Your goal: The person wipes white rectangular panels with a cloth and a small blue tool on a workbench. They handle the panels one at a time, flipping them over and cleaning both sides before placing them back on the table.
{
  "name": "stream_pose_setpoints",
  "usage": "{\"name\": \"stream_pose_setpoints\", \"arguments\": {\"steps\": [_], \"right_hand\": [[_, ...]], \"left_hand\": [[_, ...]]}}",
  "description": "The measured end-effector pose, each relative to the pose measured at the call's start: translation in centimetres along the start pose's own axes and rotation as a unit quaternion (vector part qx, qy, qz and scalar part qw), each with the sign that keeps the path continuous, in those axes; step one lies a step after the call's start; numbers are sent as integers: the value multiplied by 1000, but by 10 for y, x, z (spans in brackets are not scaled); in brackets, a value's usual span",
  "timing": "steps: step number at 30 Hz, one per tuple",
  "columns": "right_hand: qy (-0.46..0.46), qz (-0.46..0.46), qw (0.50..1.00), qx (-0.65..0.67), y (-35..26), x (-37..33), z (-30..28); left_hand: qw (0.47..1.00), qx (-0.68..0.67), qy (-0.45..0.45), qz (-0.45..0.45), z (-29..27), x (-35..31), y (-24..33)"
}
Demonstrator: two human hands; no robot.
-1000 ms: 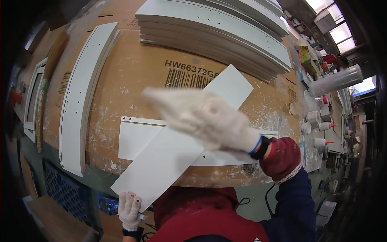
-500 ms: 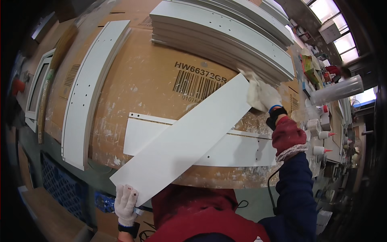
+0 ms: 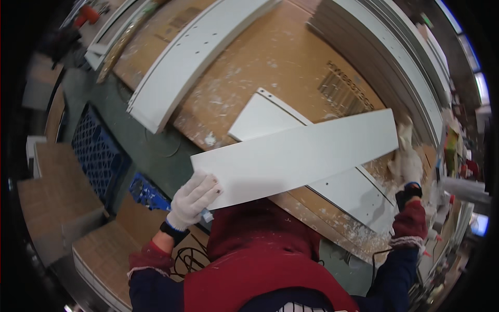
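Note:
A long, plain white board [image 3: 296, 156] lies slantwise above the table's front edge. My left hand [image 3: 195, 200], in a white knit glove, grips its left end with the fingers on top. A small pale-blue thing [image 3: 207, 215] shows beside that hand; I cannot make out what it is. At the board's right end is my gloved right hand [image 3: 408, 165], closed on an off-white cloth [image 3: 404, 127] and blurred by motion. Underneath, crossing the first board, lies a second white board [image 3: 262, 117] with small holes and a groove along one edge.
Cardboard [image 3: 249, 62] covers the table. Stacked white boards [image 3: 384, 57] stand at the far right, and more drilled boards [image 3: 182, 57] lie at the left. Bottles and other things crowd the right side. A blue plastic pallet [image 3: 99, 151] and cardboard boxes [image 3: 57, 182] are on the floor at left.
My view has turned, shifting the table rightward and tilting it. The upper board lies flatter across the view. My right hand with the cloth has moved a little along the board's right end.

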State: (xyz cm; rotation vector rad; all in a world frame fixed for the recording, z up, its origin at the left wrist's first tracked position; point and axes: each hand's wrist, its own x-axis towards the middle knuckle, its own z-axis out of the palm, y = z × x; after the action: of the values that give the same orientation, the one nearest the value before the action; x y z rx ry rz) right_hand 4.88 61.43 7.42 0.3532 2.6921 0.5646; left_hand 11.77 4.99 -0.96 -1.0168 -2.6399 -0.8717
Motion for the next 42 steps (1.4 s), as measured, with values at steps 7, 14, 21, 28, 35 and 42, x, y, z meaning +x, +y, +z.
{"name": "stream_pose_setpoints", "arguments": {"steps": [7, 14, 21, 28, 35, 42], "right_hand": [[136, -68, 983, 106, -53, 7, -14], [222, -384, 874, 199, -265, -71, -60], [-104, -472, 550, 681, -282, -107, -85], [119, -38, 756, 643, -95, -107, -18], [366, 251, 674, 590, 75, -115, 50], [330, 176, 889, 264, 83, -89, 49]], "left_hand": [[992, 94, 87, 23, 1, -4, 10], [994, 16, 110, -15, 11, -1, 12], [891, -286, 78, -343, 32, -29, 16], [985, 56, 153, -53, 18, -36, 9], [940, -160, 200, -226, 5, -55, -3], [969, -99, 74, -213, -7, -31, 13]]}}
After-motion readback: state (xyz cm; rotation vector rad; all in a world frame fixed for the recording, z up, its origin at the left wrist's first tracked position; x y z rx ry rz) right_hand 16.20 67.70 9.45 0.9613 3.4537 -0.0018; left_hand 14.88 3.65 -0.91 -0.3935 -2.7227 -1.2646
